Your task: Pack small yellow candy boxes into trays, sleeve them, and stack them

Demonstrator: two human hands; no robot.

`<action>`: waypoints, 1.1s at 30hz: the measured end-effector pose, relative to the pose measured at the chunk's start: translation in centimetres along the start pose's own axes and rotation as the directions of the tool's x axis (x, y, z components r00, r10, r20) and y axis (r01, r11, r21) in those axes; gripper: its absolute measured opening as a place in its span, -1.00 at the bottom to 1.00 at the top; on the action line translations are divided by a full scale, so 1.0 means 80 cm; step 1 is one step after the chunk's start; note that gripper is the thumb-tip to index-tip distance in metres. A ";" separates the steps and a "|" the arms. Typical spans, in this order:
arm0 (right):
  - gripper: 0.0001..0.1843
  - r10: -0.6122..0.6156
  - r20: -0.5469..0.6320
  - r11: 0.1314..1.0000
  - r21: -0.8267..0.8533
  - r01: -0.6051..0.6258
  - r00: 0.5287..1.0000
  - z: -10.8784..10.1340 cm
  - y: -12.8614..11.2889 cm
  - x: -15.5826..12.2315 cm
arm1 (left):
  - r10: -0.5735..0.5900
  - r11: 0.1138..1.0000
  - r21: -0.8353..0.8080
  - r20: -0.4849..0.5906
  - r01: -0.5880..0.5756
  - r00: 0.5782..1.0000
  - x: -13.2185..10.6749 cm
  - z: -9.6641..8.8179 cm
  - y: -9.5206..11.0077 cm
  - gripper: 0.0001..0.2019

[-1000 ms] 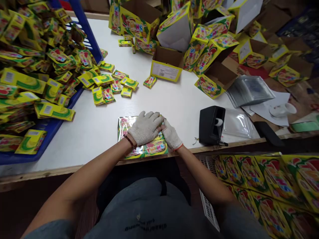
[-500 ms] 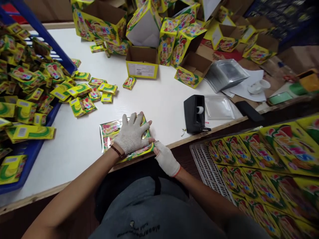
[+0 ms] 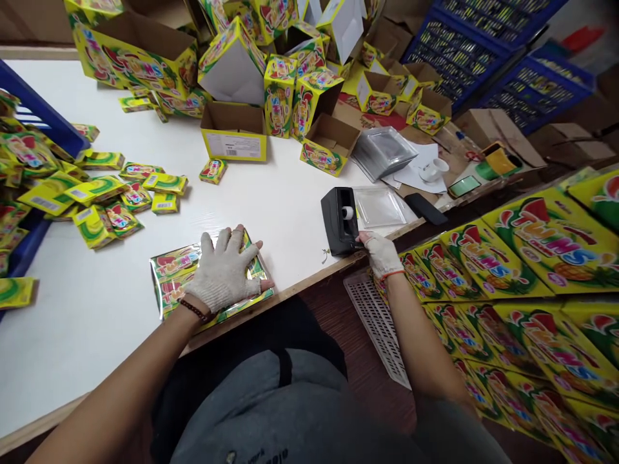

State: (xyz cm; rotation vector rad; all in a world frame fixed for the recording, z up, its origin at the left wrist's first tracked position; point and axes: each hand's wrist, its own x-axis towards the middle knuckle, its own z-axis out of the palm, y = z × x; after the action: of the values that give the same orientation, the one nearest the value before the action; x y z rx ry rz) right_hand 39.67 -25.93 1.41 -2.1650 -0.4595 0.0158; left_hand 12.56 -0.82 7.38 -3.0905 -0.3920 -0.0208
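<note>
Working position at the near edge of the desk [image 3: 290,245]. A flat pack of TWINS boxes [image 3: 176,264], ranked in rows beneath glossy clear plastic, is lying at the near middle. The left hand [image 3: 222,274], gloved, is resting palm down across it, its fingers spreading wide and covering much of the printed surface. To the right, the right hand [image 3: 382,254] is touching the near end of the black tape dispenser [image 3: 336,222], its fingertips apparently pinching there; whether a strip of tape is lying between them cannot be told.

Progress: the filling and covering of this pack are, by appearance, already standing complete. No tape is showing on its exposed part, so its fastening is seemingly remaining undone; the area under the palm is staying hidden.

Surroundings: loose small boxes [image 3: 99,190] are lying at left beside a blue basket [image 3: 43,119], suggesting that much work is remaining. Clear plastic covers [image 3: 384,154] are waiting beyond the dispenser, while large printed TWINS packs [image 3: 532,245] are standing in rows at right, probably representing finished output.
</note>
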 end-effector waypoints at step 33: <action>-0.64 -0.375 0.927 0.921 0.370 0.118 0.019 0.155 -0.183 -0.016 | -0.110 0.949 -0.308 -0.126 0.067 0.986 -0.008 0.015 -0.017 -0.23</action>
State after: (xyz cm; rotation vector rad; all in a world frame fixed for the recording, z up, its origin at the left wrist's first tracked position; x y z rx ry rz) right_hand 31.64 -8.92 5.27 -1.4514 -1.5775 1.4446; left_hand 11.62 0.37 6.17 -3.3381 -0.5710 -0.3314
